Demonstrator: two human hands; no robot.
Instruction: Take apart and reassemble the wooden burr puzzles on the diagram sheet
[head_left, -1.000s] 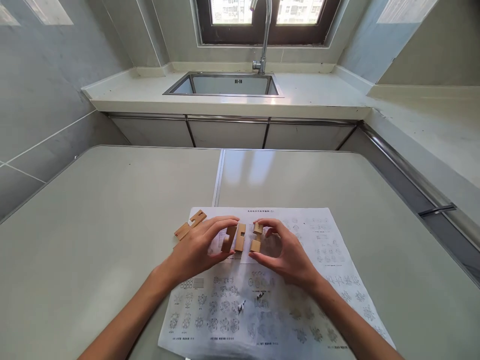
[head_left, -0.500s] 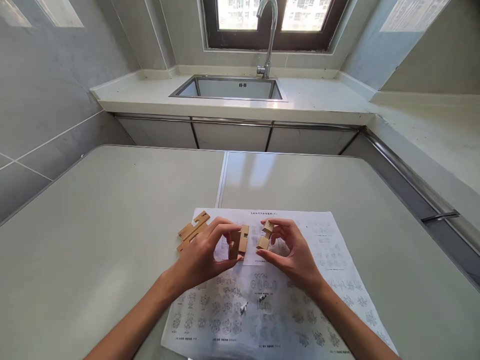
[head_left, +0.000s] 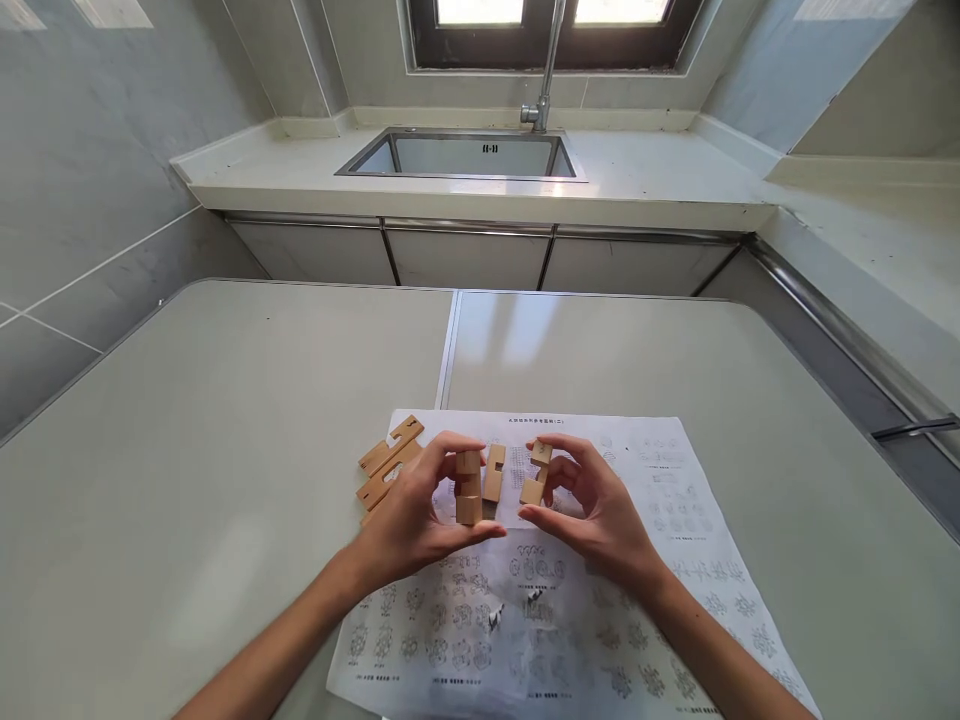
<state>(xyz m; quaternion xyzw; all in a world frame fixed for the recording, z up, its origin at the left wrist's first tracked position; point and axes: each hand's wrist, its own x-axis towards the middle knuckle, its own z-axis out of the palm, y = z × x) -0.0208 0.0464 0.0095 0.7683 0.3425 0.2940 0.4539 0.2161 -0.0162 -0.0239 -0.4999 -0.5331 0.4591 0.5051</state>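
My left hand (head_left: pixel 409 500) grips a notched wooden block (head_left: pixel 469 488) upright between thumb and fingers, its notch facing me. In my right hand (head_left: pixel 589 490) a second notched wooden block (head_left: pixel 536 473) is pinched at top and bottom. Between the hands another wooden block (head_left: pixel 493 474) stands over the printed sheet, not clearly held by either. Several flat notched wooden pieces (head_left: pixel 391 458) lie at the sheet's upper left corner, partly hidden behind my left hand. Both hands are above the white paper sheet (head_left: pixel 555 650), which carries small line drawings.
The sheet rests on a large pale table (head_left: pixel 225 420) with a seam (head_left: pixel 450 350) down its middle. Beyond the table's far edge is a white counter (head_left: pixel 652 175) with a sink (head_left: pixel 465 155) and a metal faucet (head_left: pixel 540 110).
The block in my left hand has turned so its notched side faces the camera. The right-hand block has tilted slightly. The view has dipped a little.
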